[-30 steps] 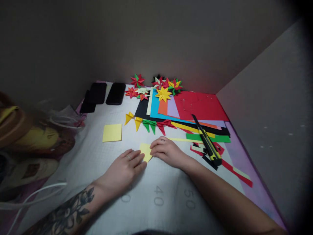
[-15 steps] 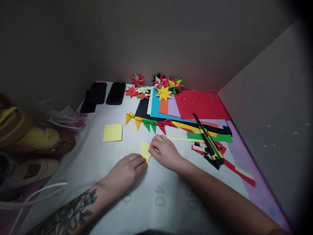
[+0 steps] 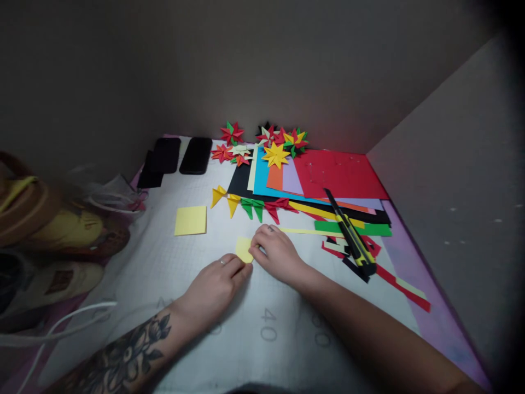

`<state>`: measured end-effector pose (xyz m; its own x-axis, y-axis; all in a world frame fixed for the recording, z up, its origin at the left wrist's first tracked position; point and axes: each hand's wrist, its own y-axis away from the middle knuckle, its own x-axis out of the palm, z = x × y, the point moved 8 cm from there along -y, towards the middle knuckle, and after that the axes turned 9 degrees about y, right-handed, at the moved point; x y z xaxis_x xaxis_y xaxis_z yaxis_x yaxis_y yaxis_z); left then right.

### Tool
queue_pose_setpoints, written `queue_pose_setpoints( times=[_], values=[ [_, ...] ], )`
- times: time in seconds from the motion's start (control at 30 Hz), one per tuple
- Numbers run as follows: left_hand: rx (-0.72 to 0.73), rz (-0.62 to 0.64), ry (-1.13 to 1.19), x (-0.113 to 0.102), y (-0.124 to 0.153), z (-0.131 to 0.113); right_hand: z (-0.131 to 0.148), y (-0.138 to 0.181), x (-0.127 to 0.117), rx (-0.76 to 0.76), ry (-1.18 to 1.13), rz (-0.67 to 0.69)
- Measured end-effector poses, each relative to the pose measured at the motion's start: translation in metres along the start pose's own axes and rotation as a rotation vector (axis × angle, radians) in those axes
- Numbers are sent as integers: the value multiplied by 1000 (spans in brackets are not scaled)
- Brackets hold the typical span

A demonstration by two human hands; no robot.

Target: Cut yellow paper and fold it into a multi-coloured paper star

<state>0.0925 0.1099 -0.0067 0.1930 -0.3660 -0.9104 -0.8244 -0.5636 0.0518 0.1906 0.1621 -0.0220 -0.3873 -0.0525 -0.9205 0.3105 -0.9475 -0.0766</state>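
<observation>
A small yellow paper square [image 3: 243,249] lies on the white gridded mat in front of me, partly covered by my fingers. My right hand [image 3: 275,253] pinches its right edge, fingers curled together. My left hand [image 3: 221,282], with a ring on one finger, has its fingertips closed at the paper's lower corner. A stack of yellow paper squares [image 3: 191,220] rests to the left. Just beyond my hands are folded paper pieces in yellow [image 3: 233,204], green [image 3: 252,208] and red [image 3: 279,208].
Paper stars [image 3: 275,156] and coloured sheets [image 3: 340,174] fill the back. A utility knife [image 3: 350,235] lies at right over paper strips [image 3: 404,287]. Two dark phone-like slabs [image 3: 196,156] lie back left; jars [image 3: 69,227] and a white cable [image 3: 61,323] stand at left.
My left fingertips have slid slightly right along the paper's lower edge, toward my right hand. The right hand stays almost in place. The whole view has shifted a little.
</observation>
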Motion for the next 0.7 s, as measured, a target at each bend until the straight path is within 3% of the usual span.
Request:
queue_pose_setpoints(
  times=[0.37, 0.7],
  values=[
    [-3, -9, -37, 3, -2, 1, -1, 0, 0, 22, 7, 18],
    [27, -28, -80, 1, -1, -6, -23, -6, -9, 192, 154, -77]
  ],
)
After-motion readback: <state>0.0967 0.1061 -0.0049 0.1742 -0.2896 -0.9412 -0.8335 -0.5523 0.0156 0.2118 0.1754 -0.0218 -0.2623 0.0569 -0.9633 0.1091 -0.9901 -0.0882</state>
